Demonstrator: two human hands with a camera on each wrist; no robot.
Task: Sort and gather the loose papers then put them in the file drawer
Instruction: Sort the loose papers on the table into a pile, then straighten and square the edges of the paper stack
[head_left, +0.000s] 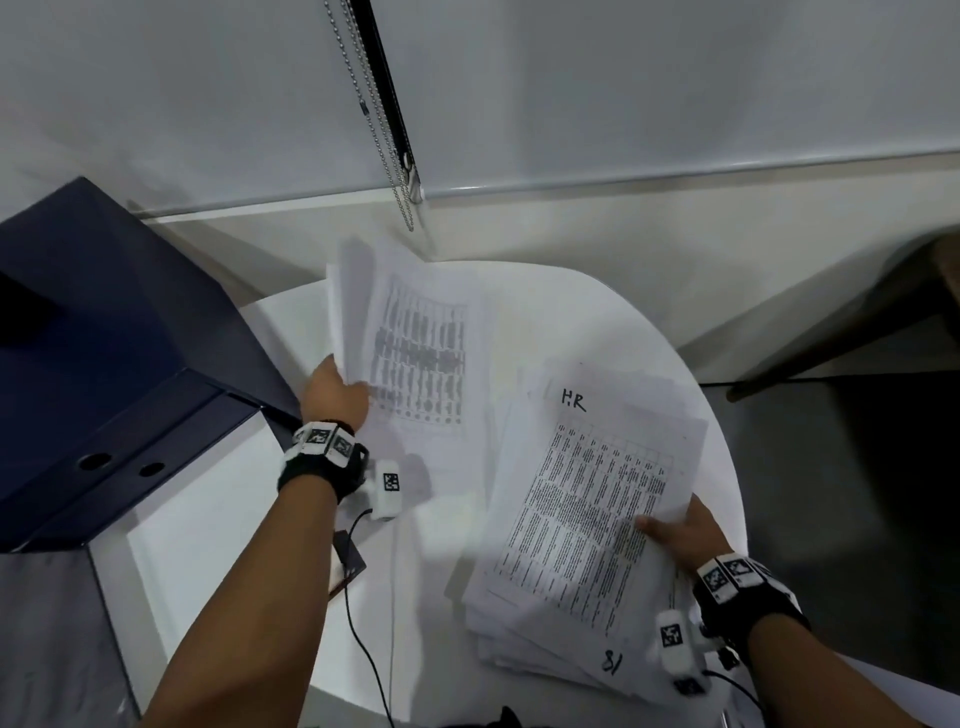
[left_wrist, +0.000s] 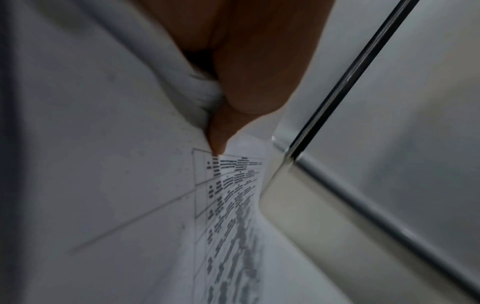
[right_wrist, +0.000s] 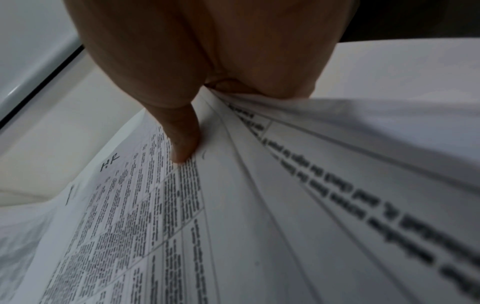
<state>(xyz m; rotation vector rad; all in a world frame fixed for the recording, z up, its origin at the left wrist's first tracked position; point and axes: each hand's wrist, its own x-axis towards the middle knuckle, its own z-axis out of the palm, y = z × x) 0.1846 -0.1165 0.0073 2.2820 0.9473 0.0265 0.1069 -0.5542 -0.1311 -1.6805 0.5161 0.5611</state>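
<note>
Two bundles of printed papers are held above a round white table (head_left: 587, 312). My left hand (head_left: 335, 389) grips a blurred sheaf of sheets (head_left: 415, 343) by its lower left edge; in the left wrist view the thumb (left_wrist: 221, 142) pinches these sheets (left_wrist: 228, 205). My right hand (head_left: 680, 530) grips a thicker stack (head_left: 587, 509) marked "HR" at its lower right corner. In the right wrist view the thumb (right_wrist: 184, 148) presses on the top page (right_wrist: 145, 216), with several pages fanned beneath. The file drawer is not identifiable.
A dark blue box-like unit (head_left: 104, 353) with two round holes stands left of the table. A blind's bead chain (head_left: 384, 130) hangs at the wall behind. A dark table leg (head_left: 841, 332) slants at the right. A black cable (head_left: 363, 639) runs along my left forearm.
</note>
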